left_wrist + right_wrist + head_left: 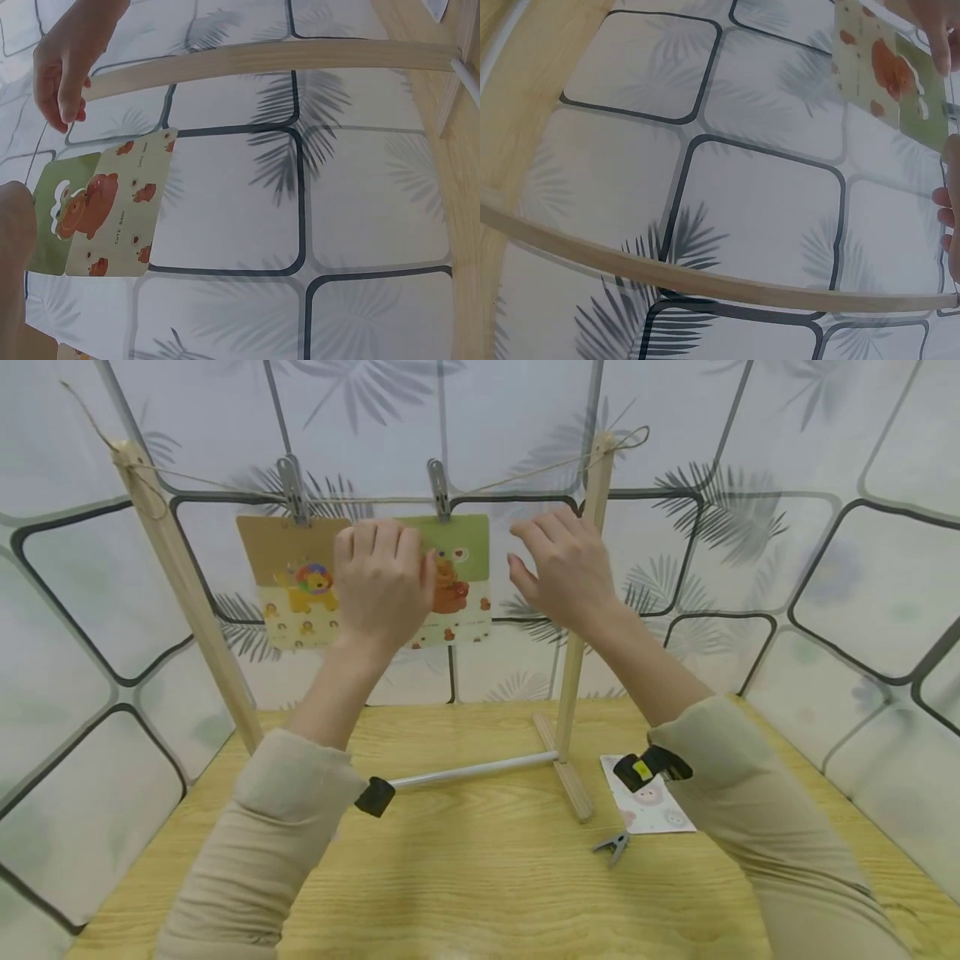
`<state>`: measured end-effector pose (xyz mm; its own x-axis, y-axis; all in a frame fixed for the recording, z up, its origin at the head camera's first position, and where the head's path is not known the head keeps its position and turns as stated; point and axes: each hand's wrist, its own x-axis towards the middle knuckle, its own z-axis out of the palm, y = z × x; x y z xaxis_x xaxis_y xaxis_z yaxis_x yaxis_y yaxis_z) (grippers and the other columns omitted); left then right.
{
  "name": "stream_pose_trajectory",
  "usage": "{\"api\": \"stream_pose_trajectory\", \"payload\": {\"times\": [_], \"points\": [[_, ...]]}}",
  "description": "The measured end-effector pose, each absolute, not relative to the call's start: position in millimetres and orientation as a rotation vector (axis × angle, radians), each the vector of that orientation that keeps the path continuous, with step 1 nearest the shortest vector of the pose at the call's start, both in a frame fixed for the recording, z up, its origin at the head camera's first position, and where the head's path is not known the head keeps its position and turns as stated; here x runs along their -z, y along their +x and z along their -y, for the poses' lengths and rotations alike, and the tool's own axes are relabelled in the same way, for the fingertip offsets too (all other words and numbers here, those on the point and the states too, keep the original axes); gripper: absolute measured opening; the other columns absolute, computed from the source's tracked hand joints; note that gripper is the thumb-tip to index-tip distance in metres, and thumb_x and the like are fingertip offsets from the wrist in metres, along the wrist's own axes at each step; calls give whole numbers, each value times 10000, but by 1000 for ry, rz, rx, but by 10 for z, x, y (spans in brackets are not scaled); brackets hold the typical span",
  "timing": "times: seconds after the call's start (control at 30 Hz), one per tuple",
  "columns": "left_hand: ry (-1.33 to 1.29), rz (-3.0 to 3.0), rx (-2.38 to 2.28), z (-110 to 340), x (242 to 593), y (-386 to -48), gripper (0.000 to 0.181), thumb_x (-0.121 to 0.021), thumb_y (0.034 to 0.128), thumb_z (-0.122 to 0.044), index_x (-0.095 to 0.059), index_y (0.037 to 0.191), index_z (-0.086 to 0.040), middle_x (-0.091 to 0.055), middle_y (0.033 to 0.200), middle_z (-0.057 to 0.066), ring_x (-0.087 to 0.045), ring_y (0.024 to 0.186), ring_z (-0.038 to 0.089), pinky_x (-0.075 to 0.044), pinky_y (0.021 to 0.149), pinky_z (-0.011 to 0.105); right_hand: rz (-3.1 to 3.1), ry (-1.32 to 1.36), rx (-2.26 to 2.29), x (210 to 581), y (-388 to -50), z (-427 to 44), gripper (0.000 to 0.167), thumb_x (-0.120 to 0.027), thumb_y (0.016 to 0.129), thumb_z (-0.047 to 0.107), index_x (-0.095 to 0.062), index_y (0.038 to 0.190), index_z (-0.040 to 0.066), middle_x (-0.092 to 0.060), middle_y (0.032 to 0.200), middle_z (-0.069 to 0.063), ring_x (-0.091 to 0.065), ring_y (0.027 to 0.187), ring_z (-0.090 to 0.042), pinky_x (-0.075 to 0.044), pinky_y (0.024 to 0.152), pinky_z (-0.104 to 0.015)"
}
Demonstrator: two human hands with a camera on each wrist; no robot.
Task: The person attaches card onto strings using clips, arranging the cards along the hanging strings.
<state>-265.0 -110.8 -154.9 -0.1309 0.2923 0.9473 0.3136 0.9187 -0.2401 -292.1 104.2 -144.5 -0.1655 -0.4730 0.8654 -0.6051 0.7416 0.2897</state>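
In the head view my left hand (384, 581) is raised in front of two cards, its fingers bent forward. It covers parts of a lion card (303, 585) and a green bear card (465, 581). Whether its fingertips grip the bear card's edge is hidden. My right hand (566, 564) hovers right of that card, loosely bent and holding nothing. Grey clips, one left (293, 489) and one right (438, 489), fasten the cards to a twine line (517, 479). The left wrist view shows the bear card (112, 206) beside the left hand (13, 232).
The twine runs between a left wooden post (187, 593) and a right wooden post (573, 668). A white rod (472, 770) joins the stand low down. On the wooden table (465, 877) lie a pale printed card (660, 814) and a grey clip (615, 845).
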Motion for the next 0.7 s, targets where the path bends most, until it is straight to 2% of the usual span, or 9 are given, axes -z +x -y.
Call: {"api": "stream_pose_trajectory", "payload": {"times": [0.17,0.3,0.53,0.7], "points": [[-511,1692,30,1082,1626,-2657,194,-522,893,-158,-572,821,15,-584,843,163,-494,855,337,-350,774,429,1766,881,-143,1558,-2932,-1198,208,-576,850,132,-642,975,-20,-629,891,-154,-537,869,-352,-403,736,-462],[-562,1645,59,1063,1722,-2655,166,-543,869,-127,-575,788,14,-585,798,154,-506,821,329,-364,742,425,1755,915,-131,1677,-2918,-1315,185,-603,835,118,-654,948,-19,-631,866,-153,-547,824,-352,-397,652,-464],[-663,1611,85,1029,1920,-2613,119,-568,842,-108,-567,785,-4,-571,767,133,-510,787,316,-377,712,417,1802,941,-115,1844,-2856,-1461,173,-644,807,105,-660,921,-23,-621,843,-156,-539,783,-349,-400,633,-449],[-736,1626,84,927,2093,-2552,80,-601,807,-84,-572,795,-11,-575,753,122,-505,758,313,-385,705,411,1804,959,-117,1961,-2810,-1592,180,-657,790,85,-661,921,-38,-625,843,-166,-545,780,-351,-425,667,-449]]}}
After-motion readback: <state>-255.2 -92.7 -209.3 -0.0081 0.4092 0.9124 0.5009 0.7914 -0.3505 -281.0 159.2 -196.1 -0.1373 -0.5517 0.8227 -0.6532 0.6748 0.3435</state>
